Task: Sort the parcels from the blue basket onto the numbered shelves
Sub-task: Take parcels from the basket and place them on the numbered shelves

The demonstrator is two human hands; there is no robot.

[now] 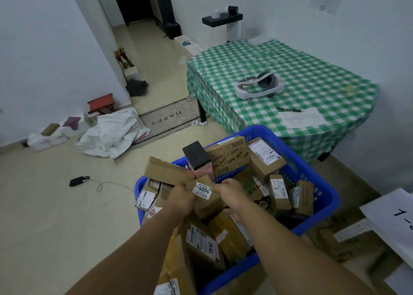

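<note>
A blue basket stands on the floor in front of me, heaped with several brown cardboard parcels. Over its middle I hold a small brown parcel with a white label reading 4004. My left hand grips its left side and my right hand grips its right side. Beside it in the basket lie a parcel marked 1-3, a printed box and a black and pink box. At the right edge a paper sign with a number beginning 1- hangs on a shelf.
A table with a green checked cloth stands beyond the basket, bearing a white headset, a pen and a paper. White sacks, a doormat and a black device with a cable lie on the floor to the left.
</note>
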